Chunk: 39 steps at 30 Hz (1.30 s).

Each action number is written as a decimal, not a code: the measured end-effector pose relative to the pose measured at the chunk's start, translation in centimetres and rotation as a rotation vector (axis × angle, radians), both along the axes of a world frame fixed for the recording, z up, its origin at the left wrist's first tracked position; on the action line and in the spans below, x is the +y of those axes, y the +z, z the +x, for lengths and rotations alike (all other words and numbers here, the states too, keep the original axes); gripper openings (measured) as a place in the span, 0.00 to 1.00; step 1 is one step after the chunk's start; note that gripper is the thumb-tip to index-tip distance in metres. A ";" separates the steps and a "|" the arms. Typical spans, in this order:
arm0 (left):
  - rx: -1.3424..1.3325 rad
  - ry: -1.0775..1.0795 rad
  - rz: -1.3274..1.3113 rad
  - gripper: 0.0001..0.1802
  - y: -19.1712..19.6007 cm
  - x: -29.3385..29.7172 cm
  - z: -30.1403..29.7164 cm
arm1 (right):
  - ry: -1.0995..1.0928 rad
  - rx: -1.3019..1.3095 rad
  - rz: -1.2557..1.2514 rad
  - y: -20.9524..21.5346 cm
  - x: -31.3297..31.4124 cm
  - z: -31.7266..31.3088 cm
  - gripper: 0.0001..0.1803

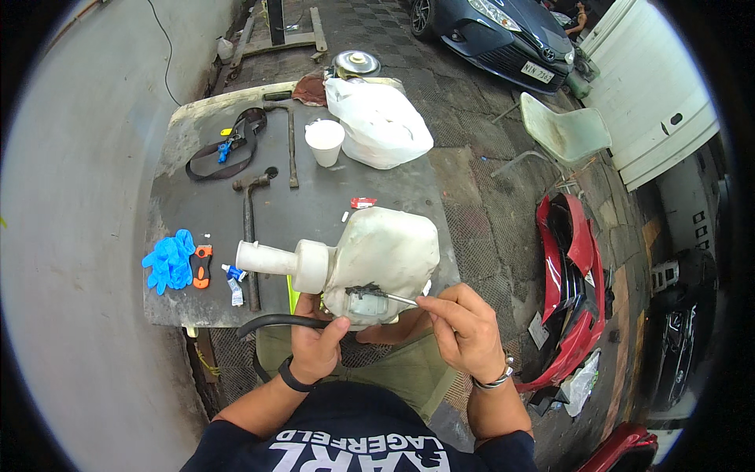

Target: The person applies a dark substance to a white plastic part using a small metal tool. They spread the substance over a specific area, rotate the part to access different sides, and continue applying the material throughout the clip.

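A whitish plastic tank (385,240) with a long filler neck (267,259) rests tilted at the table's near edge, in front of my body. My left hand (316,342) grips its lower left side, thumb on the near face by a black hose (279,321). Dark paste (366,290) lies on the tank, along the upper edge of a clearer, greyish patch (366,307). My right hand (465,330) pinches a thin metal tool (402,300), whose far end reaches the paste. Whether that end is flat or pointed is hidden.
On the table lie a hammer (248,216), a pry bar (292,149), blue gloves (171,262), an orange-black cutter (202,267), small tubes (235,291), a strap (236,157), a white cup (324,141) and a white plastic bag (381,126). A red bumper (586,315) and chair (570,132) stand right.
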<state>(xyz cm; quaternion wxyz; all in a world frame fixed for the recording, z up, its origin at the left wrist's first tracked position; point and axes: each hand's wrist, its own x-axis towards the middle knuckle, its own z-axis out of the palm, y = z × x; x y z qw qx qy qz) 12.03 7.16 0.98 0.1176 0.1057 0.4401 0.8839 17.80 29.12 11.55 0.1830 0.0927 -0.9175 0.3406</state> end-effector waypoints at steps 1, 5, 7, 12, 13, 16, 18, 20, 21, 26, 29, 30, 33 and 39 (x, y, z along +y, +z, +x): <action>-0.018 -0.008 0.007 0.46 -0.1 0.0 0.1 | 0.005 -0.002 0.022 0.2 0.0 0.1 0.16; -0.050 0.004 0.019 0.45 -0.4 0.1 0.3 | 0.022 -0.049 0.102 1.1 0.2 0.6 0.16; -0.077 -0.016 0.040 0.45 -0.2 0.1 0.3 | 0.014 -0.051 0.122 1.4 0.2 0.9 0.16; -0.119 -0.034 0.066 0.44 -1.0 -0.2 0.3 | -0.015 -0.081 0.092 2.1 0.0 1.4 0.16; -0.138 -0.042 0.080 0.44 -0.9 -0.3 0.3 | -0.021 -0.084 0.065 2.2 0.1 1.5 0.16; -0.163 -0.038 0.108 0.43 -0.8 -0.4 0.2 | -0.020 -0.095 0.022 2.3 0.1 1.2 0.15; -0.167 -0.060 0.106 0.42 -1.1 -0.6 0.2 | -0.022 -0.099 -0.001 2.4 0.0 1.3 0.15; -0.176 -0.106 0.089 0.41 -1.9 -1.3 0.0 | -0.025 -0.103 -0.035 2.5 -0.1 1.3 0.14; -0.173 -0.105 0.104 0.41 -2.0 -1.3 0.1 | -0.028 -0.109 -0.034 2.4 -0.1 1.4 0.14; -0.213 -0.094 0.199 0.40 0.0 -0.5 0.3 | -0.014 -0.084 -0.008 2.5 -0.7 1.2 0.14; -0.203 -0.118 0.186 0.41 -0.9 -0.8 0.2 | -0.013 -0.077 0.015 2.0 -1.0 1.3 0.15; -0.203 -0.115 0.192 0.42 -0.8 -0.7 0.2 | -0.011 -0.071 0.045 1.8 -1.0 1.3 0.15; -0.190 -0.105 0.177 0.43 -0.3 -0.4 0.2 | 0.003 -0.043 0.123 1.3 -1.0 1.3 0.18; -0.179 -0.109 0.131 0.44 -0.4 -0.2 -0.1 | 0.025 0.022 0.165 0.3 -0.3 1.0 0.20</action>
